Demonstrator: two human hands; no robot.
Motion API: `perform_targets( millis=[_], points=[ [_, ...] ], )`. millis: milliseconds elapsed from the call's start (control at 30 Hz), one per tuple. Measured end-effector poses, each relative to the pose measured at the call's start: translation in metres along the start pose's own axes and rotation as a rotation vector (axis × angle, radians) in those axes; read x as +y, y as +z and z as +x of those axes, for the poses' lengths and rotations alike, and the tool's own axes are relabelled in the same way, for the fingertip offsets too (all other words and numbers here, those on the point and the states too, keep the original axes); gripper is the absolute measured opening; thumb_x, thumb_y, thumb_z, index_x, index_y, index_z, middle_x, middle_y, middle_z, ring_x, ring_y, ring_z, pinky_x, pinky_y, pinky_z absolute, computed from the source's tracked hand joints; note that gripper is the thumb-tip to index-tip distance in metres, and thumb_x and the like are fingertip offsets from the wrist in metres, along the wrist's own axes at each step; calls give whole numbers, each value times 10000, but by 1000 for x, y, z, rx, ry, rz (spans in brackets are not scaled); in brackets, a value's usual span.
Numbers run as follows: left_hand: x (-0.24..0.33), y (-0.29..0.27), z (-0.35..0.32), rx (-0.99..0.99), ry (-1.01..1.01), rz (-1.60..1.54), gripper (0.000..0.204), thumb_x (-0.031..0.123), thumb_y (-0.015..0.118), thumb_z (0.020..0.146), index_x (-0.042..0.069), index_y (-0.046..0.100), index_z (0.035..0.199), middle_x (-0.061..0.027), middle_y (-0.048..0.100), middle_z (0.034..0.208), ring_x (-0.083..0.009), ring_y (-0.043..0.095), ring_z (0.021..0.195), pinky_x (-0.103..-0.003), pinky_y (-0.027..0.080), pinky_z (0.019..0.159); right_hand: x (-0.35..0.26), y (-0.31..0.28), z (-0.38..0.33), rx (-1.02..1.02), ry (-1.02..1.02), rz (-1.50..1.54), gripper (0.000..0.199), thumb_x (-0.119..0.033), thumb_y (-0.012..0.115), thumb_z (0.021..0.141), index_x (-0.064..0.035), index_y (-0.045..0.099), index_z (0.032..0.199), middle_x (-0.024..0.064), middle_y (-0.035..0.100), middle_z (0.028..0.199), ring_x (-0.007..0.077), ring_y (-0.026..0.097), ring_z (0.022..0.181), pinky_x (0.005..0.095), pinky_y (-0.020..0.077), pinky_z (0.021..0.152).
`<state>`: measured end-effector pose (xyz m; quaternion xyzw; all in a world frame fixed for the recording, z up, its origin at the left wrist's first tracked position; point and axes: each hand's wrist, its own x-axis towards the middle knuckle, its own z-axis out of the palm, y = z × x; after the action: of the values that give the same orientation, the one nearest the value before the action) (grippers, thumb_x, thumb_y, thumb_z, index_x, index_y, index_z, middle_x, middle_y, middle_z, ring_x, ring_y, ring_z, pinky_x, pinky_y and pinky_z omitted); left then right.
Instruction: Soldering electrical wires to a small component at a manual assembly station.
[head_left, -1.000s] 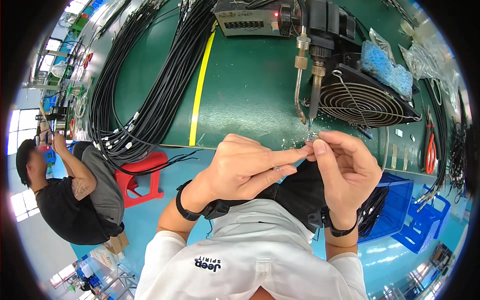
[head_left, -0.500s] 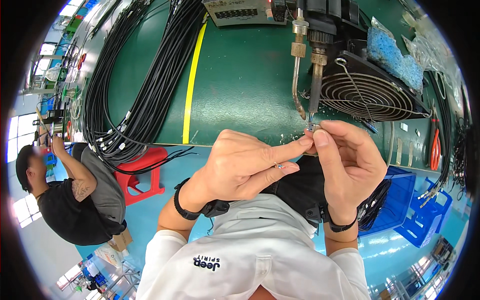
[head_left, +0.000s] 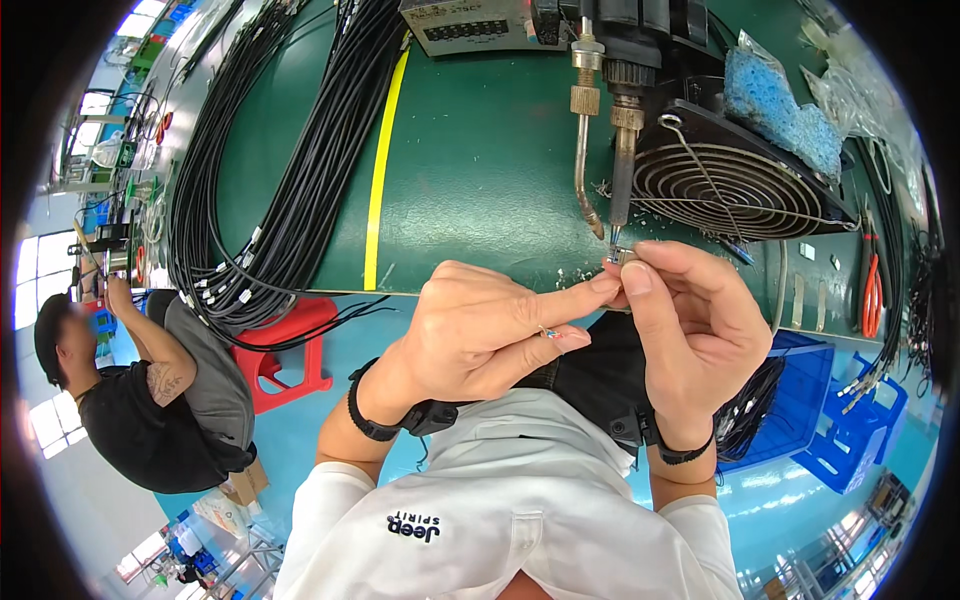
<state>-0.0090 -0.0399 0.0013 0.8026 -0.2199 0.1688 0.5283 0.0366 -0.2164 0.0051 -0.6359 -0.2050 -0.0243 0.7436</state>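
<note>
"Looking down through the head view, what do you see in the right hand (head_left: 700,325)?"

"A small metal piece (head_left: 625,256), pinched between thumb and forefinger, with the fingertips nearly together around it."

"And where exactly is that piece?"

"Near the front edge of the green table (head_left: 480,200), right at the lower end of a soldering iron (head_left: 621,185) that points down. I can't tell whether the two touch."

"The left hand (head_left: 480,330)?"

"Mostly closed, forefinger stretched out to the right hand's fingertips. Thin wire ends (head_left: 548,333) poke out between its fingers and thumb, held there."

"What's around them?"

"A bent metal tube (head_left: 583,170) comes down just left of the iron. To the right sits a fan (head_left: 720,195) with a round wire grille, a blue sponge (head_left: 780,112) by its far edge. Red-handled pliers (head_left: 872,295) lie further right."

"Over on the left?"

"A long bundle of black cables (head_left: 290,210), past the yellow stripe (head_left: 384,180). Beyond it, a co-worker (head_left: 160,400) sits."
</note>
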Motion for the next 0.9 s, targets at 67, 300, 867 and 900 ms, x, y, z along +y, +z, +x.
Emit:
perform_targets(
  millis=[67, 300, 867, 900],
  points=[
    [0, 1, 1, -1, 6, 4, 325, 57, 715, 780, -17, 699, 1096, -114, 718, 780, -164, 549, 440, -256, 391, 417, 0, 0, 0, 3, 2, -8, 167, 87, 631, 866, 77, 620, 1032, 157, 695, 902, 181, 699, 790, 274, 596, 694],
    [0, 1, 0, -25, 16, 1, 314, 60, 721, 769, -9, 711, 1074, -101, 714, 755, -165, 519, 420, -260, 364, 408, -5, -9, -3, 6, 32, 37, 184, 135, 641, 834, 105, 633, 1015, 161, 683, 924, 189, 689, 812, 277, 582, 712],
    [-5, -9, -5, -25, 61, -133, 209, 46, 669, 783, -56, 718, 958, -110, 685, 676, -142, 462, 390, -257, 307, 398, -32, -115, 7, 281, -42, -1006, 120, 10, 707, 813, 9, 694, 933, 36, 609, 839, 91, 527, 669, 213, 401, 577],
    [-5, -9, -6, -27, 53, -129, 208, 42, 667, 781, -56, 718, 957, -107, 682, 668, -142, 461, 389, -256, 306, 398, -36, -105, 6, 275, -79, -1045, 109, 10, 706, 810, 2, 695, 919, 25, 585, 840, 97, 513, 673, 219, 404, 591]
  ],
)
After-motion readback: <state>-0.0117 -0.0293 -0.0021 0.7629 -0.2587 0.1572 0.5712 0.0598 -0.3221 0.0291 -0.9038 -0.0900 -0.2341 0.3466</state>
